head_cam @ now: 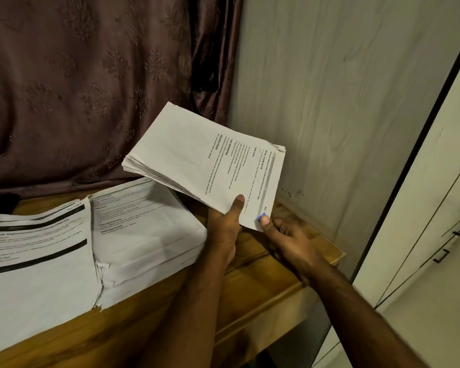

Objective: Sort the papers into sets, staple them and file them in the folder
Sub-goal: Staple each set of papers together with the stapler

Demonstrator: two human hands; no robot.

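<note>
A thick set of printed papers [197, 155] is lifted above the wooden table's right end, tilted up toward the wall. My left hand [225, 229] grips its near edge, thumb on top and fingers underneath. My right hand [287, 237] pinches the near right corner, where a small blue thing [260, 217] shows under the thumb; what it is I cannot tell. Two more stacks of printed sheets lie on the table: one in the middle [141, 229] and one at the left [35, 266]. No folder shows.
The wooden table [263, 282] ends at the right near a pale wood-grain wall [329, 102]. A dark brown patterned curtain [85, 83] hangs behind the table. A white cabinet with black handles [441, 235] stands at the right.
</note>
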